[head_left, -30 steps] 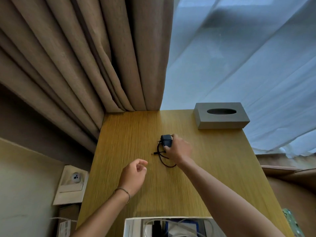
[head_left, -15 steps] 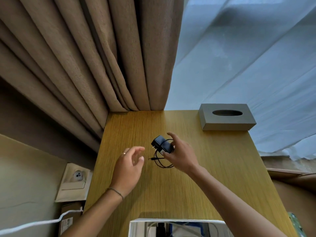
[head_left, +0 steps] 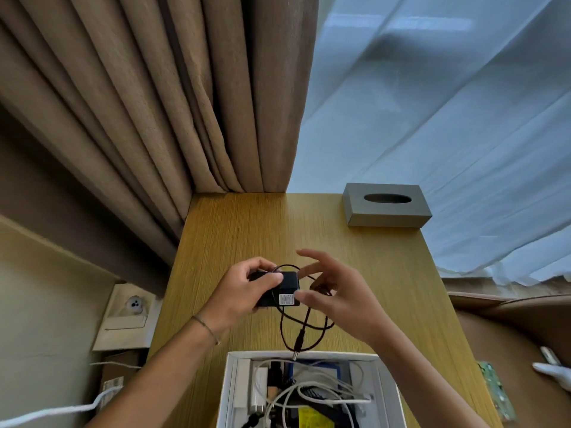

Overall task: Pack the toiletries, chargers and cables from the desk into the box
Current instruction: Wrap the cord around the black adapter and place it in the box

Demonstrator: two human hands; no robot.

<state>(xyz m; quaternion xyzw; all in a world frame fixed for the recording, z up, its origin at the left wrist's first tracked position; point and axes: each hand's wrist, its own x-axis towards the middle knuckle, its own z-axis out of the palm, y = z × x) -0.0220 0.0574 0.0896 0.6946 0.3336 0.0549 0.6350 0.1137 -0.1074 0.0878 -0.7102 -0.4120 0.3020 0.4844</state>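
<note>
A black charger with a white label is lifted above the wooden desk, gripped at its left end by my left hand. My right hand is beside it with fingers spread, its thumb touching the label corner. The charger's thin black cable loops past my right fingers and hangs down, its plug tip just over the far rim of the white box. The box sits at the desk's near edge and holds white cables, a white plug and a yellow item.
A grey tissue box stands at the desk's far right corner. Brown curtains and a sheer white one hang behind the desk. A wall socket is left of the desk, a brown seat to its right.
The charger went from my right hand's grip on the desk into my left hand and came nearer, above the box. My right fingers have spread. The view tilted down.
</note>
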